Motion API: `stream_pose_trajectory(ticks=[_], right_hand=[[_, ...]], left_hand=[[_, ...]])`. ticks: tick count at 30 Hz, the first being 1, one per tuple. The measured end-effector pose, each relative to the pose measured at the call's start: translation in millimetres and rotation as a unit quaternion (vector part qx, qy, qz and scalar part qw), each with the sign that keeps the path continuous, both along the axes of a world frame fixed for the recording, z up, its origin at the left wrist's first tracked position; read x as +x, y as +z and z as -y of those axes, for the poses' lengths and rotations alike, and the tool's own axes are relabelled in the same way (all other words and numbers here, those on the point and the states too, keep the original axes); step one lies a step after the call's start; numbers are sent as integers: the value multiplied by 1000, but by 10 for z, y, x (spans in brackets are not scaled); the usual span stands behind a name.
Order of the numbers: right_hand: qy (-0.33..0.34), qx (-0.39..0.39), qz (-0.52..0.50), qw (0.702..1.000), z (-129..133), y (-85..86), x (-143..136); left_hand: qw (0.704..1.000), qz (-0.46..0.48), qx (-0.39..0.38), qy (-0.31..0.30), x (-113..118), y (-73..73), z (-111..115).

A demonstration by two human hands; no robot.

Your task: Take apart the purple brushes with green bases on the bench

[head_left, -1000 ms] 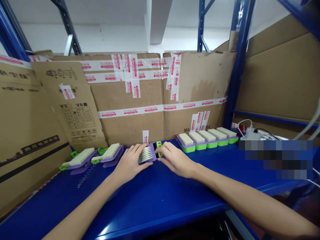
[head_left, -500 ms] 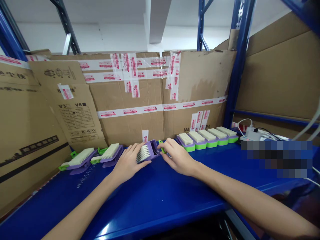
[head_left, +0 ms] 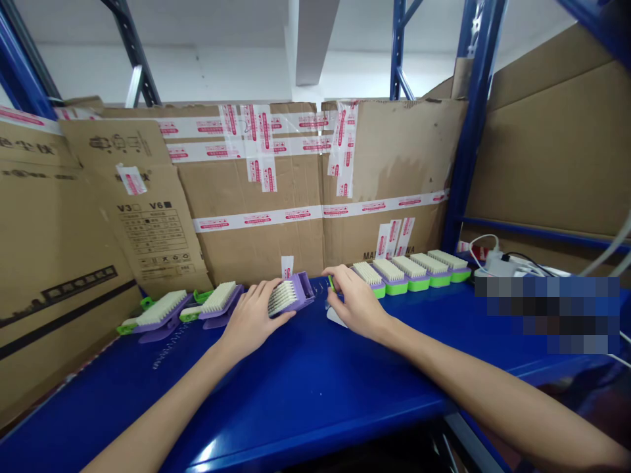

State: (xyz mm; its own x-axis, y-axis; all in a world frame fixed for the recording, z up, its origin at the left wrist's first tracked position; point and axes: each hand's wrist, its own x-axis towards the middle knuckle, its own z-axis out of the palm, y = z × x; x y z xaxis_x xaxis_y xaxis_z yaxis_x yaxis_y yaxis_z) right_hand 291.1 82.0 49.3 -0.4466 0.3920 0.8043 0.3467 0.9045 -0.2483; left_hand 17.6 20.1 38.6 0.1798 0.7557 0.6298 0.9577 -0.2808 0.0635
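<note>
My left hand is closed round a purple brush with pale bristles, its hollow purple end facing right. To the right, my right hand pinches a small green part, mostly covered by the fingers. Under that hand a whitish flat piece shows, its link to the green part unclear. Small springs lie between the hands. Left of my left hand are two purple brushes with green ends, tilted on the blue shelf surface.
Several green and purple brushes stand in a row at the back right. Loose springs lie at the left. Cardboard panels line the back and sides. A white plug and cables sit at the right, near a blue post.
My right hand has moved slightly right, away from the brush, with the green part. A whitish piece and small springs now show near it. The brush in my left hand has turned slightly.
</note>
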Motion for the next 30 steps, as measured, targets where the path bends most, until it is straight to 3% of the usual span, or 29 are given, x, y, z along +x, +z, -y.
stream_pose_trajectory(ticks=[6, 30], right_hand=[[-11, -25, -26, 999, -35, -3, 5], [-10, 21, -82, 996, -21, 33, 29]], left_hand=[[1000, 6, -4, 20, -17, 4, -6], [998, 29, -10, 56, -110, -93, -64]])
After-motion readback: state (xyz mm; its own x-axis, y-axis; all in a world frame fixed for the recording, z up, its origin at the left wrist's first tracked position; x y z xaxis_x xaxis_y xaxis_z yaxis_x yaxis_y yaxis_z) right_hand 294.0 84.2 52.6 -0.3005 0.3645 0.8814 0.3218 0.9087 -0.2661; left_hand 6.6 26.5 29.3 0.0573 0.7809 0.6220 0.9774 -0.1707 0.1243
